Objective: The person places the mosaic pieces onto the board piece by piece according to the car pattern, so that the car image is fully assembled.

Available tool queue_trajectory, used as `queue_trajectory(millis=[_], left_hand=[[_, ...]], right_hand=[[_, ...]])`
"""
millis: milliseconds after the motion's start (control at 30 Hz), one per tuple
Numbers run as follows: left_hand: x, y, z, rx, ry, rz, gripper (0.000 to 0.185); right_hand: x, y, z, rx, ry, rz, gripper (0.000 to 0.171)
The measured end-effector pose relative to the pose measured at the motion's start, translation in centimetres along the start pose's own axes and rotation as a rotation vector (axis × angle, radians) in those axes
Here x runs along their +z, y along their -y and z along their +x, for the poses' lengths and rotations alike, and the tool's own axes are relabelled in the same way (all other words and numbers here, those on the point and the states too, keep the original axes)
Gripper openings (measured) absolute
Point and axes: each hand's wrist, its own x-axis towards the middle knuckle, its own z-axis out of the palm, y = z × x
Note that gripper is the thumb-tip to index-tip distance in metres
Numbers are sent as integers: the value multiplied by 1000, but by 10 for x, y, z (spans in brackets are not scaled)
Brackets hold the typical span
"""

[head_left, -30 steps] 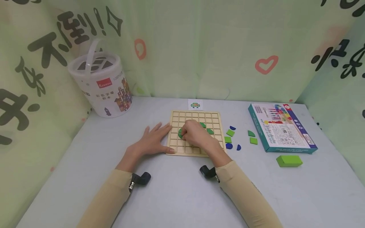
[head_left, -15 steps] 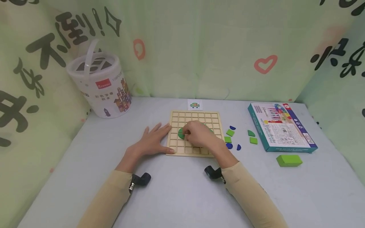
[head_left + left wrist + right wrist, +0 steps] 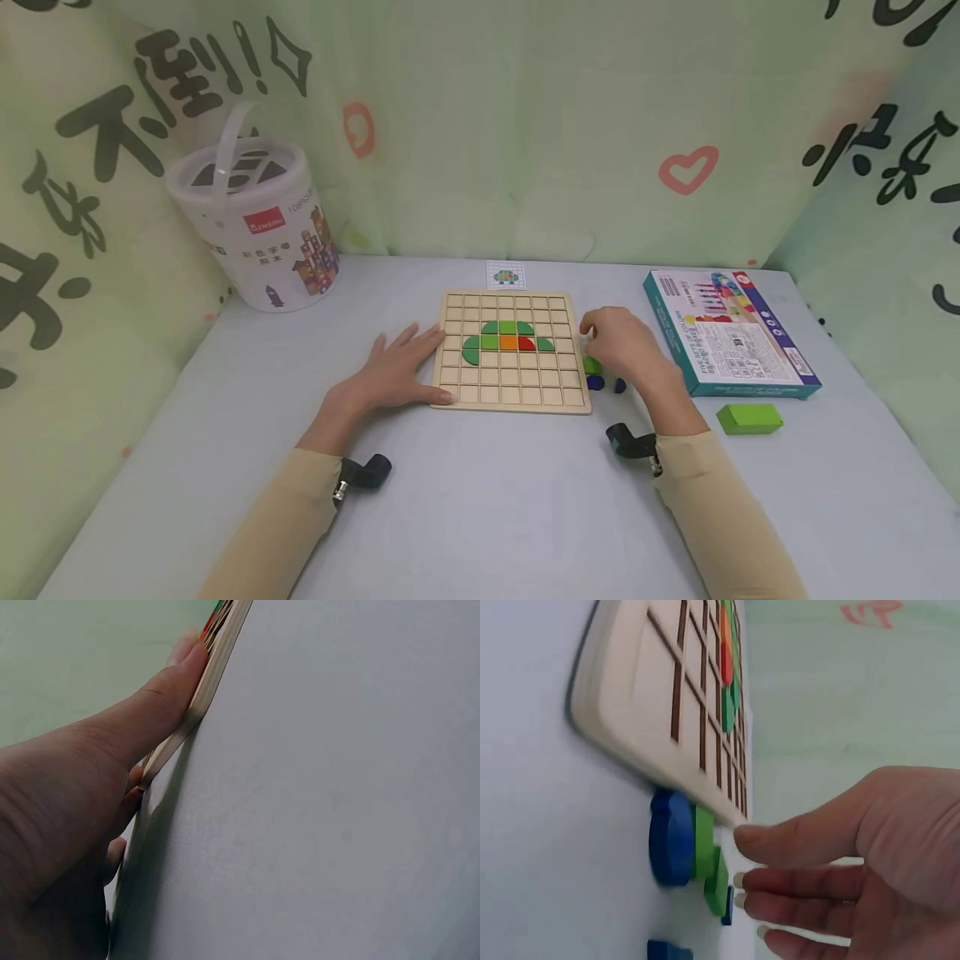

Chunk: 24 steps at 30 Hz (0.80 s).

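My left hand (image 3: pixel 397 371) lies spread at the left edge of a wooden grid board (image 3: pixel 525 387). In the left wrist view its thumb rests on the board's rim. On the board sit several green pieces (image 3: pixel 507 327), an orange square (image 3: pixel 508 342) and a red piece (image 3: pixel 527 343). My right hand (image 3: pixel 626 346) is just beyond the board's right edge, above loose pieces. In the right wrist view, thumb and fingers are apart with nothing visible between them, near green squares (image 3: pixel 717 881) and a dark blue piece (image 3: pixel 671 838). The hand covers some loose pieces in the head view.
A small pattern card (image 3: pixel 506 275) lies behind the board. On the right are a flat boxed set (image 3: pixel 738 333) and a green block (image 3: pixel 750 418). A white handled bucket (image 3: pixel 262 233) stands at the back left, before a printed curtain (image 3: pixel 510 125).
My right hand has left the board's left part and moved right to the loose pieces, uncovering the coloured pieces on the grid. The left hand keeps its place at the board.
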Motion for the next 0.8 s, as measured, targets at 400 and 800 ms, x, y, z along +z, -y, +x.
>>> queue_trajectory(millis=[400,800], left_hand=[[0,0,0,3,3,-7,110],[1,1,1,-6,1,7,111]], right_hand=[[3,-15,3,137,14,84,30],[0,-6,4,2,-78,160,15]])
